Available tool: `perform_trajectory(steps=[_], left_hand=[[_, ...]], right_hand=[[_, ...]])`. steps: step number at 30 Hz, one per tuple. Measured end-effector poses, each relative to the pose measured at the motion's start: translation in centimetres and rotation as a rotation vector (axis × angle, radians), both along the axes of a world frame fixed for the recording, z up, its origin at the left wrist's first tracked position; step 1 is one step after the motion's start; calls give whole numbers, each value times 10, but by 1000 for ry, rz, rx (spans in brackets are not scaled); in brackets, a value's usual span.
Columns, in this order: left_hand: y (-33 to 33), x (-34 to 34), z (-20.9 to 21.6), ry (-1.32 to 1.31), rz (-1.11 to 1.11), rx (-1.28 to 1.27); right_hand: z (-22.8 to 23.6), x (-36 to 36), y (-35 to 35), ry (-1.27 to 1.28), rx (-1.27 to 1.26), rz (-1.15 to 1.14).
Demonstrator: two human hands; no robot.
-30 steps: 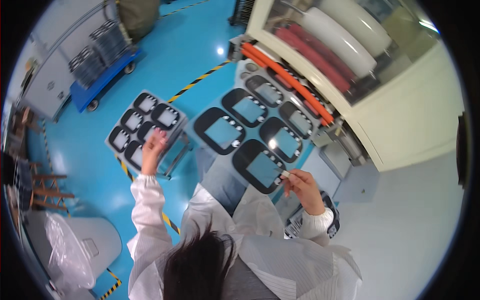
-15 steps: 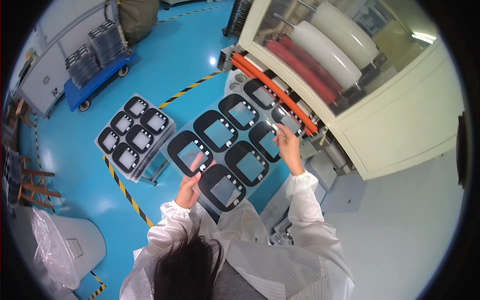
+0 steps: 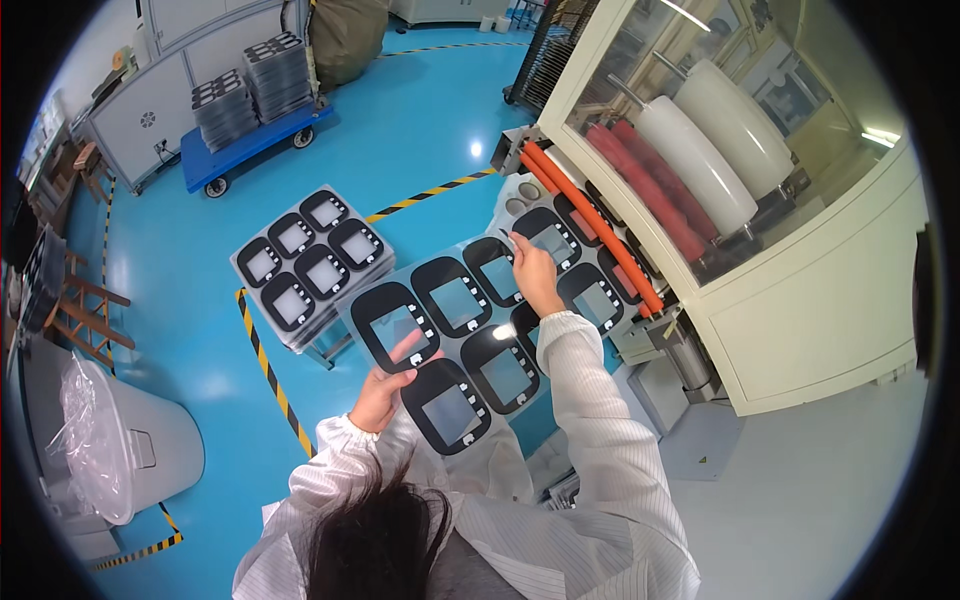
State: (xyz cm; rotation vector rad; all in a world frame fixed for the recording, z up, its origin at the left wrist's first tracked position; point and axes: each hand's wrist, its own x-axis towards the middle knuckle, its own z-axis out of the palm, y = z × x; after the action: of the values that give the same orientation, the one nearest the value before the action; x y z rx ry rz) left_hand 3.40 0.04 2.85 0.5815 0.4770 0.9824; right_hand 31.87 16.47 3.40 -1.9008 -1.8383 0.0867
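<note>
Clear plastic sheet with rounded black frames printed on it [image 3: 472, 365] stretches from beneath an orange-red roller bar [image 3: 600, 230] on the cream-coloured machine [image 3: 820, 330] toward the person's lap. The roller bar seems to steady its far end, while the left hand [image 3: 378, 397] pinches the near edge, presumably so the unsupported span stays flat: thumb on top, loosely spread fingers showing through from beneath. Farther up, at the sheet's left edge, the right hand [image 3: 535, 268] is mostly closed, grasping a slim dark-tipped object [image 3: 506, 233] whose kind I cannot tell. Beyond that edge, a stack of similar black-framed sheets [image 3: 309, 262] rests on a metal-legged stand [image 3: 323, 357], apparently placed for easy reach.
</note>
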Motion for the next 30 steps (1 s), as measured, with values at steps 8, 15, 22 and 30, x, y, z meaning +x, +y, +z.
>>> perform_trajectory(steps=[8, 15, 22, 30], left_hand=[[-17, -28, 16, 11, 43, -43], [-30, -39, 18, 33, 76, -85], [-42, -62, 17, 36, 128, -145], [-34, -77, -4, 60, 113, -181]], right_hand=[[-8, -31, 2, -81, -2, 103], [-6, -46, 10, -127, -103, 162], [25, -9, -68, -152, -183, 315], [56, 65, -239, 61, -633, 208]])
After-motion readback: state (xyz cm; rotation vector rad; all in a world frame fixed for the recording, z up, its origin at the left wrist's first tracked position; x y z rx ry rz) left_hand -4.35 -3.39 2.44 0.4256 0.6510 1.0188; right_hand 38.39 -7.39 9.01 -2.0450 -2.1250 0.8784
